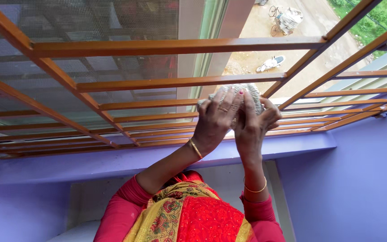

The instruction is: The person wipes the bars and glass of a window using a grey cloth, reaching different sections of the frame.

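Mesh screen (104,27) fills the 10 o'clock area behind the orange grille (171,47), whose bars run across the whole upper half. Purple sill (113,159) runs below the grille from 9 o'clock toward 3. Red sleeve (122,201) and yellow patterned scarf (162,215) sit at 6 o'clock, arms reaching up from there. Left hand (216,121) just left of centre, gold bangle (195,149) on its wrist, rings on the fingers, fingers curled and pressed onto the cloth (247,92). Cloth is a grey-white checked wad at about 12 o'clock from the hands, bunched against a grille bar, both hands on it. Right hand (254,125) touches the left, fingers wrapped around the cloth's lower right side, thin bangle (255,190) lower on that forearm. Both grips closed on the cloth. Through the bars at 1 o'clock, far below, dirt ground (251,45) with a scooter (270,63) and a cart (285,19). Green grass (372,22) at 2 o'clock. Purple wall (350,179) at 4 o'clock.
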